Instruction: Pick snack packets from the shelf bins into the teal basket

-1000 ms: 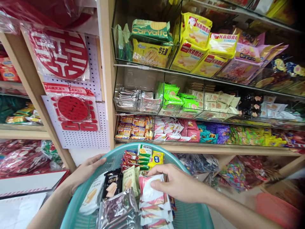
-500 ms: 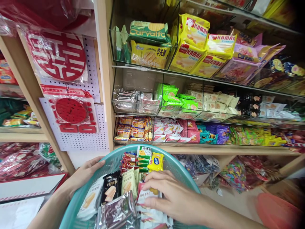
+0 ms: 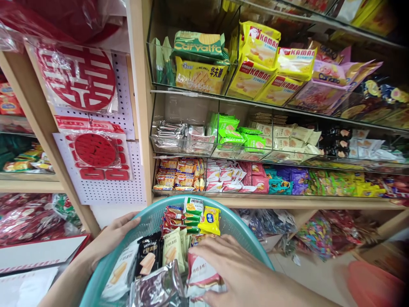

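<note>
My left hand (image 3: 116,234) grips the left rim of a green plastic basket (image 3: 251,232), fingers hooked over the edge. Inside, my right hand (image 3: 238,264) curls around a pink-and-white snack packet (image 3: 202,270), with the thumb low and the fingers across its top. Beside it lies a shiny silver packet (image 3: 156,286). Left of these stand a white packet (image 3: 119,270), a black packet (image 3: 148,256) and cream packets (image 3: 173,247). Toward the far rim are red packets (image 3: 174,213), a green-and-white packet (image 3: 193,206) and a yellow packet (image 3: 210,219).
Clear-fronted shelf bins (image 3: 185,145) full of wrapped snacks rise ahead. Red paper decorations (image 3: 96,149) hang on a white pegboard (image 3: 111,192) to the left. Bagged sweets (image 3: 316,234) lie under the shelf, and a blurred pink-red object (image 3: 370,281) is at lower right.
My right hand has shifted slightly right and down, its fingers now further around the pink-and-white packet. More of the yellow packet shows. My left hand stays on the rim.
</note>
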### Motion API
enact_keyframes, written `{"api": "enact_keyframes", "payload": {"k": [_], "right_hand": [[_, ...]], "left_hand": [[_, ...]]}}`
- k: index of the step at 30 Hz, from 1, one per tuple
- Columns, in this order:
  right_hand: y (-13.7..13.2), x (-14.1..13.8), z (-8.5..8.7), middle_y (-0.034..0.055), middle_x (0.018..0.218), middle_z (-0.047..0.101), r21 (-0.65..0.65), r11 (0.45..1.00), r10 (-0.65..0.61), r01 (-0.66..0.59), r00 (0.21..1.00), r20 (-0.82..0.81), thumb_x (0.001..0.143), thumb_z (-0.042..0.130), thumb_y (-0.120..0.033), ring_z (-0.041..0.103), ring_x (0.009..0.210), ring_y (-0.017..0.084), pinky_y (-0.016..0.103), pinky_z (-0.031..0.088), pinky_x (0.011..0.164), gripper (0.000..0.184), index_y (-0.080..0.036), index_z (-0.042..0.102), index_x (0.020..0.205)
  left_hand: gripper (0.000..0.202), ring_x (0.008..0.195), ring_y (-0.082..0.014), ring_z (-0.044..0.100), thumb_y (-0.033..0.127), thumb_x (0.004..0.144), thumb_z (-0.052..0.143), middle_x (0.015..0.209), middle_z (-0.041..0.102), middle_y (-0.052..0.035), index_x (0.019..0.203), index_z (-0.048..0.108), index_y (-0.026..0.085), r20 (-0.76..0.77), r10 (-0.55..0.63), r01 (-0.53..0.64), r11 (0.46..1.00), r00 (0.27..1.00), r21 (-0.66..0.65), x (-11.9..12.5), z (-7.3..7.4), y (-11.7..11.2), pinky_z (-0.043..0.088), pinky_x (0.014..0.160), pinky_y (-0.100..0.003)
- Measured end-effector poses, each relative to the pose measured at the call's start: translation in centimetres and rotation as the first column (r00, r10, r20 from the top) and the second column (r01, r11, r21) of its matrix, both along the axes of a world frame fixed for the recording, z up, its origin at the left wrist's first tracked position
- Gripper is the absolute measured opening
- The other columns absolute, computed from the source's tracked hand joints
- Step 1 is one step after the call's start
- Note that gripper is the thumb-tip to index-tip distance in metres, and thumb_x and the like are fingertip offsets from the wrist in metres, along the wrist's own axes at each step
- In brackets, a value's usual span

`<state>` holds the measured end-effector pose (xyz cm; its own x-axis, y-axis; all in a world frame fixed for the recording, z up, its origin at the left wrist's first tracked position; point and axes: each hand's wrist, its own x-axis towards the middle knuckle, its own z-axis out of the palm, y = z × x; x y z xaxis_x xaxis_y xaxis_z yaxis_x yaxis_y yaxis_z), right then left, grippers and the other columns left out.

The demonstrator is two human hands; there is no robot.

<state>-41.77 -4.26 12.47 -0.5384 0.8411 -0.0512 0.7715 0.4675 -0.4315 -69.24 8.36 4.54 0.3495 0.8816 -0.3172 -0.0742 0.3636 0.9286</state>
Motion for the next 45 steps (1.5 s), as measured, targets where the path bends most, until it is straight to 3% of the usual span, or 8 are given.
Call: {"api": "enact_keyframes", "payload": {"k": [8,15,23,29,36,42,45], "right_hand": [[0.1,-0.3,-2.6,0.0038,0.108,0.056,0.146,0.989,0.018,-0.022,0.999,0.029,0.064,0.070,-0.043,0.048,0.102,0.025,0.044,0.035,0.091,0.054,-0.022,0.053,0.111],[0.2,-0.8,-2.4,0.0038,0.106,0.057,0.178,0.984,0.019,-0.031,0.998,0.064,0.067,0.066,-0.029,0.049,0.100,0.024,0.044,0.036,0.091,0.043,-0.021,0.054,0.107],[1.0,-0.8,-3.6,0.0065,0.105,0.057,0.260,0.961,0.052,-0.091,0.987,0.150,0.063,0.072,-0.044,0.052,0.098,0.026,0.046,0.040,0.087,0.055,-0.018,0.053,0.109],[1.1,-0.4,-3.2,0.0055,0.103,0.059,0.245,0.963,0.096,-0.115,0.991,0.088,0.075,0.059,-0.047,0.052,0.094,0.023,0.043,0.039,0.087,0.046,-0.020,0.051,0.112],[1.0,-0.5,-3.7,0.0067,0.107,0.058,0.292,0.950,0.098,-0.113,0.993,0.066,0.079,0.054,-0.042,0.051,0.098,0.025,0.044,0.037,0.088,0.045,-0.021,0.046,0.117],[1.2,-0.6,-4.7,0.0065,0.108,0.057,0.374,0.919,0.100,-0.123,0.992,0.080,0.079,0.055,-0.045,0.051,0.099,0.024,0.044,0.038,0.089,0.045,-0.021,0.047,0.116],[1.1,-0.6,-4.7,0.0064,0.108,0.057,0.387,0.915,0.092,-0.112,0.993,0.071,0.083,0.051,-0.043,0.051,0.101,0.024,0.043,0.038,0.089,0.039,-0.021,0.048,0.115]], "left_hand": [[0.059,0.082,-0.0255,0.069,0.042,0.061,0.073,0.089,0.074,-0.0069,0.113,0.057,0.020,-0.020,0.056,-0.056,0.998,0.998,-0.003,0.7,0.8,-0.5,0.055,0.069,-0.029],[0.061,0.080,-0.0257,0.069,0.042,0.059,0.074,0.087,0.075,-0.0074,0.113,0.057,0.019,-0.045,0.084,-0.085,0.996,0.995,-0.015,0.9,1.3,-0.8,0.056,0.067,-0.028],[0.063,0.087,-0.0260,0.068,0.043,0.064,0.072,0.095,0.073,-0.0076,0.120,0.053,0.021,0.025,-0.002,0.003,0.999,1.000,-0.034,0.1,0.4,0.0,0.055,0.074,-0.029],[0.055,0.086,-0.0261,0.068,0.036,0.065,0.072,0.096,0.073,-0.0045,0.117,0.056,0.024,0.045,-0.010,0.010,1.000,0.999,-0.009,-0.3,-0.7,0.6,0.056,0.073,-0.030],[0.047,0.086,-0.0246,0.068,0.036,0.069,0.069,0.094,0.073,-0.0041,0.112,0.059,0.023,0.046,-0.023,0.023,1.000,0.999,0.014,0.0,-0.2,0.4,0.055,0.075,-0.029],[0.057,0.078,-0.0267,0.069,0.039,0.060,0.075,0.087,0.075,-0.0055,0.112,0.060,0.022,-0.028,0.030,-0.030,0.999,0.999,-0.012,0.3,0.2,0.3,0.056,0.069,-0.032],[0.056,0.080,-0.0274,0.069,0.040,0.064,0.072,0.089,0.074,-0.0050,0.114,0.058,0.022,-0.018,0.014,-0.014,1.000,1.000,-0.009,0.2,0.1,0.4,0.056,0.070,-0.032]]}}
